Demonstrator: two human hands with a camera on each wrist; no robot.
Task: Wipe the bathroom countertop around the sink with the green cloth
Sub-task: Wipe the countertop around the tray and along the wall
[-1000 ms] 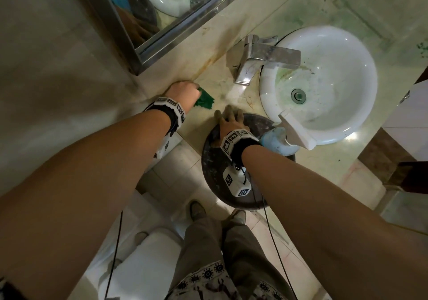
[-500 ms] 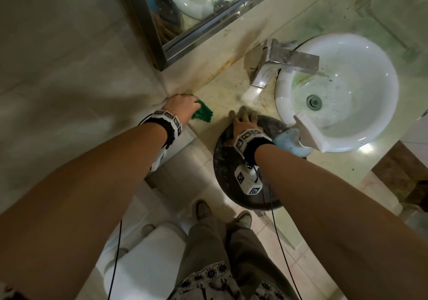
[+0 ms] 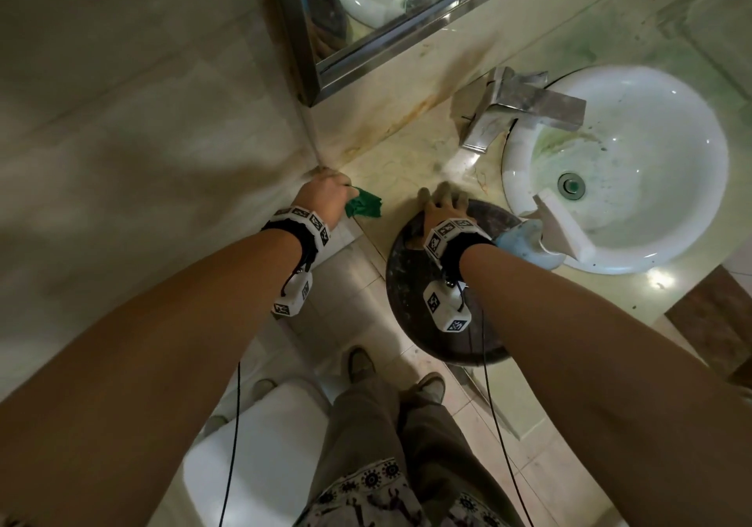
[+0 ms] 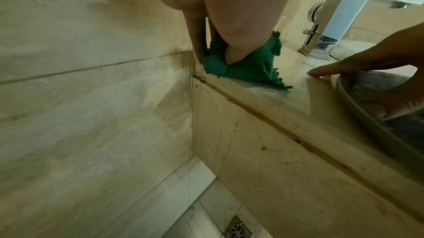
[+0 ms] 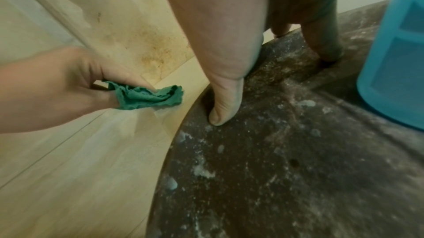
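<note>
Two hands [image 3: 325, 197] [image 3: 441, 207], one green cloth [image 3: 364, 207], one sink [image 3: 651, 241], one faucet [image 3: 525, 107].

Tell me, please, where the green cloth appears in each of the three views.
Head: cloth left of centre, under the left hand, on the countertop corner.
Left wrist: cloth upper centre, beneath the fingers.
Right wrist: cloth centre-left, pinched by the left hand.
Shared landmark: the dark round tray, right of the cloth in every view.
</note>
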